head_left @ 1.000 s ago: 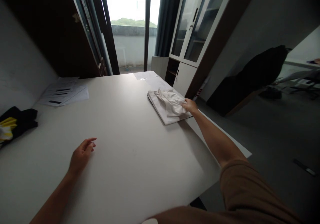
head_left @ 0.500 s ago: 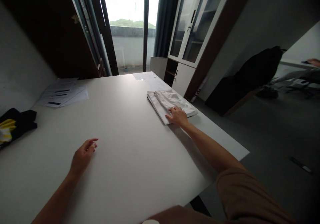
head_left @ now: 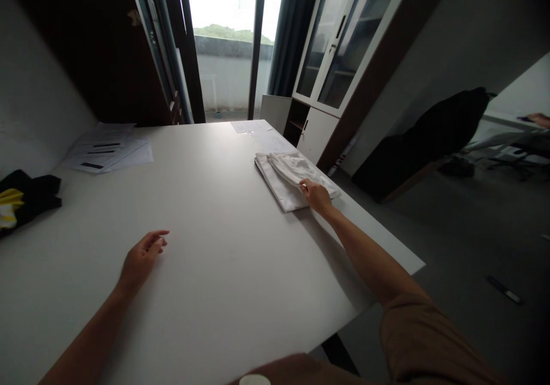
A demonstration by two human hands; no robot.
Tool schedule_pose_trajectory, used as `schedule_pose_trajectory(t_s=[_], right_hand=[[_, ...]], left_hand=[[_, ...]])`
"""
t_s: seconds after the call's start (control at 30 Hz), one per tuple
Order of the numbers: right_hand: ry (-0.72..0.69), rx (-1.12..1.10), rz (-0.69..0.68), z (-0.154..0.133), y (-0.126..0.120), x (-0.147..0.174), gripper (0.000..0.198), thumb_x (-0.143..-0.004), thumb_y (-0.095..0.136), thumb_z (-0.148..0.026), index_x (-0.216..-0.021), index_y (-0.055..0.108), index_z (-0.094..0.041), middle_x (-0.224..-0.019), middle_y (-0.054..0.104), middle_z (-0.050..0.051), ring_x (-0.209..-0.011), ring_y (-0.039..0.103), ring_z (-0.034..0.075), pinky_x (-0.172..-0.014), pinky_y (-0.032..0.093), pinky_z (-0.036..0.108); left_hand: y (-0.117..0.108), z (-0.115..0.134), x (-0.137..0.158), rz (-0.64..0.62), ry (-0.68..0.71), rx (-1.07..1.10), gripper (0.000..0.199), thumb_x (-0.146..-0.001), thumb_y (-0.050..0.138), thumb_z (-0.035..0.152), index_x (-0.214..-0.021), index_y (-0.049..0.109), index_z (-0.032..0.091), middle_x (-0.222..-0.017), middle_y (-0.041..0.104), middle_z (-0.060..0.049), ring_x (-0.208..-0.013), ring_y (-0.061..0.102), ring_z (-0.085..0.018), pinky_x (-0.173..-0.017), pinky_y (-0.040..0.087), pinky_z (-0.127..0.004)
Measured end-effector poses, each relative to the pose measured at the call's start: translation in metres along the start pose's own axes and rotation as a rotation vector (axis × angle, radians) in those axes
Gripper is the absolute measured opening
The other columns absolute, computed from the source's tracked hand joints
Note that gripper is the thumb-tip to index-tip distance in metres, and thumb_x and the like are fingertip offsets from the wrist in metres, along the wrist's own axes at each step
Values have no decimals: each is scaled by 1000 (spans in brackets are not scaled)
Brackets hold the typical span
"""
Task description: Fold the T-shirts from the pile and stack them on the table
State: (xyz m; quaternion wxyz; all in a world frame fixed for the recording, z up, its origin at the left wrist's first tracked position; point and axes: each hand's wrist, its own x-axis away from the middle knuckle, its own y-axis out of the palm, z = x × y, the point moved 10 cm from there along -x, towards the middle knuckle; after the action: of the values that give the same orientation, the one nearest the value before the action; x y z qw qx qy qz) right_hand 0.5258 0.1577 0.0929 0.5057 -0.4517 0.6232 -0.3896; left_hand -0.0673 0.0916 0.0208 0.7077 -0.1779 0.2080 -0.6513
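My right hand [head_left: 317,196] pinches the near edge of a crumpled white garment [head_left: 287,169] between thumb and fingers, raising that edge slightly. Beneath it lies a flat folded white cloth [head_left: 278,192], with a thin dark edge showing along its left side. My left hand [head_left: 143,257] rests at the left of the white table [head_left: 223,293]. Its index finger reaches out, the other fingers are loosely bent, and it holds nothing.
Printed papers [head_left: 112,151] lie at the far left, and a black and yellow cloth [head_left: 32,199] sits at the left edge. More paper sheets [head_left: 268,140] lie at the far end. A white cabinet [head_left: 320,130] stands beyond the table. Far right, part of another person's hand [head_left: 539,119] shows.
My right hand has gone from lying spread on the white garment to pinching and lifting its near edge. My left hand has hardly moved. The view has shifted slightly.
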Motion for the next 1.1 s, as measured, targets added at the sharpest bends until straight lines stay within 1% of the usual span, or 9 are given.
schedule_pose_trajectory(t_s=[0.1, 0.23, 0.33, 0.43, 0.6, 0.8, 0.87, 0.97, 1.1], right_hand=[[-68, -124, -94, 1, 8, -3, 32, -102, 47, -38, -117, 70, -22, -87, 75, 5, -79, 68, 22, -76, 47, 29], [-166, -196, -327, -9, 31, -10, 33, -98, 52, -43, -94, 76, -21, -78, 74, 2, -73, 65, 19, -71, 46, 27], [-158, -216, -182, -12, 23, -36, 34, -100, 48, -39, -102, 76, -20, -96, 76, 5, -88, 68, 22, -81, 50, 29], [-186, -177, -39, -20, 21, -74, 36, -100, 49, -37, -121, 73, -22, -128, 70, 9, -117, 62, 26, -101, 48, 36], [-204, -60, -148, -37, 67, -136, 51, -102, 46, -36, -151, 53, -23, -158, 48, 7, -145, 42, 26, -120, 34, 43], [-279, -22, -307, -58, 121, -160, 56, -106, 35, -49, -157, 44, -28, -167, 32, 3, -155, 25, 27, -126, 20, 49], [-282, -45, -284, -46, 120, -166, 58, -107, 31, -49, -159, 40, -26, -166, 34, 4, -154, 27, 27, -125, 22, 47], [-116, -20, -207, 2, 110, -174, 63, -106, 30, -52, -162, 34, -22, -165, 36, 10, -153, 30, 29, -125, 22, 51], [59, 33, -269, 51, 112, -169, 68, -104, 29, -59, -162, 34, -23, -168, 28, 12, -155, 24, 32, -124, 19, 55]], left_hand=[[0, 4, 2, 5, -12, 22, 46, -86, 56, 55, -114, 71, 21, -88, 70, -3, -77, 65, -20, -74, 53, -30], [-1, 7, 3, 24, -23, 31, 47, -84, 56, 57, -110, 71, 21, -86, 69, -4, -78, 66, -21, -76, 56, -32], [0, 5, 3, 21, -33, 20, 49, -84, 57, 58, -112, 71, 21, -87, 70, -4, -78, 66, -21, -76, 56, -32], [0, 3, 3, 19, -37, 28, 47, -85, 58, 57, -112, 72, 21, -87, 70, -4, -80, 67, -21, -77, 56, -32], [1, 0, 3, 14, -40, 10, 47, -87, 55, 58, -113, 71, 22, -89, 69, -3, -82, 68, -22, -77, 56, -31], [3, -5, 3, 0, -31, -112, 48, -90, 53, 59, -117, 71, 24, -93, 73, -3, -84, 70, -23, -73, 53, -29], [3, -6, 3, 2, -25, -119, 47, -90, 53, 59, -115, 72, 25, -94, 74, -3, -83, 70, -22, -71, 53, -28], [4, -6, 3, -6, -20, -143, 46, -90, 53, 58, -115, 72, 25, -95, 74, -3, -81, 69, -22, -68, 51, -27], [6, -3, 3, -21, -24, -185, 46, -91, 51, 58, -117, 71, 26, -96, 74, -3, -76, 67, -20, -66, 50, -27]])
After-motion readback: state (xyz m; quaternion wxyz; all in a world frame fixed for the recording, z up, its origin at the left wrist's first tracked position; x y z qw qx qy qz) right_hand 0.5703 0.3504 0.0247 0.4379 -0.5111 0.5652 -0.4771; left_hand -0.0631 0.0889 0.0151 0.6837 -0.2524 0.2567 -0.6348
